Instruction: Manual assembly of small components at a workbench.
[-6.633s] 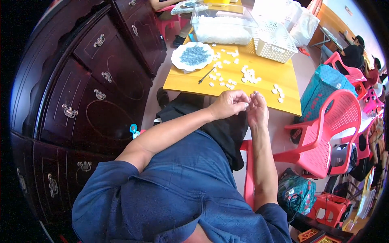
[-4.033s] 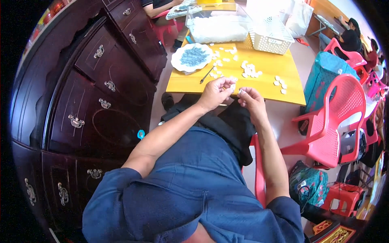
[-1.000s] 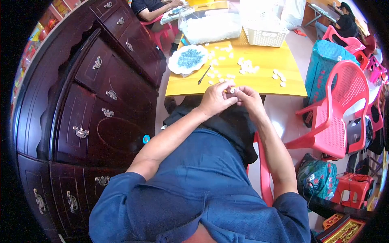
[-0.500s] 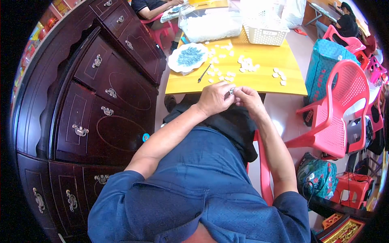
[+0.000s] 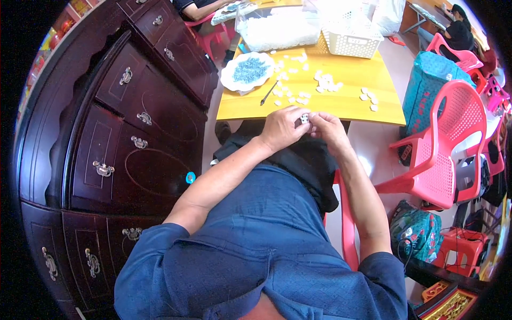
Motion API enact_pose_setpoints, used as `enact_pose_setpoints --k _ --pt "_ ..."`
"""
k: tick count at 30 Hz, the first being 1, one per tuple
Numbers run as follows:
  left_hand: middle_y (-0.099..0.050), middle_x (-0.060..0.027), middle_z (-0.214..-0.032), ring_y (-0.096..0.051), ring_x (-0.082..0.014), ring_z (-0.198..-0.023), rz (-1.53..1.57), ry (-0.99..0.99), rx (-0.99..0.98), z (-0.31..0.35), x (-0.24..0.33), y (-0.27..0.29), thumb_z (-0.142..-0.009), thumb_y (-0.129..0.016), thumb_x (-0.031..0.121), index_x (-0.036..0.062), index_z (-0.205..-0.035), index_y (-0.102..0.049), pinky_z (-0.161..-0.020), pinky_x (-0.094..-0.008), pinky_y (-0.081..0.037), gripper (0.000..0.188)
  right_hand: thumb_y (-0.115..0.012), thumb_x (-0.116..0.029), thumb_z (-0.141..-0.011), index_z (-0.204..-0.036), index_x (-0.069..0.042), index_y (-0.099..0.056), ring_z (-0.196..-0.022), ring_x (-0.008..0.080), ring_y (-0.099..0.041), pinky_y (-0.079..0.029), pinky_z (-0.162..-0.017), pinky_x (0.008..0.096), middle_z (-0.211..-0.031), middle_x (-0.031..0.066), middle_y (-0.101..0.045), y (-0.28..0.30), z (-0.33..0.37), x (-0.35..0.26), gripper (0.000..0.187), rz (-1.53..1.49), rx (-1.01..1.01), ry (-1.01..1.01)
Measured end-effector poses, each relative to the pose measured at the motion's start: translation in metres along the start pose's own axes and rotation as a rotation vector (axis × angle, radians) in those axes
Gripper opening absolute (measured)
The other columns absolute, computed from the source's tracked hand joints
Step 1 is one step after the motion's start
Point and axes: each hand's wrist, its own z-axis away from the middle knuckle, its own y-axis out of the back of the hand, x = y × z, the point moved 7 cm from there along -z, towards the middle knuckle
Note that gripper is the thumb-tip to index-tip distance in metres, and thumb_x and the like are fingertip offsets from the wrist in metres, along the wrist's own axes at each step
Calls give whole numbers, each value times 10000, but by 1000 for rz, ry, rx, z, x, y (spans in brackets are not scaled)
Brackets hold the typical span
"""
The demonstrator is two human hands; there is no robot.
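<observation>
At the near edge of the yellow table, a small white piece with dark spots [image 5: 304, 118] is held between both my hands. My left hand [image 5: 281, 128] pinches it from the left between thumb and forefinger. From the other side, the fingertips of my right hand [image 5: 329, 129] press against it, closed. What kind of piece it is, I cannot tell at this size. Just beyond my hands lies a thin dark stick-like tool [image 5: 269, 93]. Several small white pieces [image 5: 326, 82] are scattered over the table. A white scalloped plate [image 5: 228, 80] holds a heap of tiny dark blue parts [image 5: 250, 70].
A clear bin [image 5: 277, 33] of white pieces and a white perforated basket [image 5: 352, 47] stand at the table's far side. Dark wooden drawers [image 5: 149, 106] line the left. Pink chairs [image 5: 445, 154] and a teal bag [image 5: 434, 85] stand right. Other people sit farther back.
The small piece has turned between my fingers, so more of its white, dark-spotted face shows. My hands stay in almost the same place.
</observation>
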Motion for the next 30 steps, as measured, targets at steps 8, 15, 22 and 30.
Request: enact_pose_setpoints --k 8,15,22,30 --pt "-694 -132 -886 -683 -326 -826 55 44 -29 2 -5 -5 -800 -729 213 83 -992 -713 -712 -399 -547 233 -606 -265 -1001 -956 -104 -706 -705 35 -597 -481 -648 190 -795 -47 -670 2 -4 8 195 11 -21 -18" --pt "-691 -139 -878 -682 -329 -819 62 54 -44 3 -7 -7 -798 -729 207 80 -990 -712 -706 -403 -545 231 -618 -268 -996 -939 -99 -709 -699 43 -598 -476 -641 184 -789 -40 -669 1 -3 6 201 39 -9 -9" --pt "-689 -139 -864 -680 -333 -800 88 56 -33 4 -9 -7 -801 -714 191 76 -971 -708 -699 -404 -545 205 -629 -255 -986 -907 -97 -705 -689 44 -592 -465 -625 181 -779 -33 -664 0 -1 4 193 48 -22 -6" --pt "-688 -145 -870 -679 -338 -810 76 65 -58 5 -10 -8 -800 -702 187 76 -957 -702 -707 -408 -546 193 -623 -251 -983 -903 -106 -700 -705 37 -591 -455 -640 182 -792 -42 -665 1 -1 6 183 93 -25 -9"
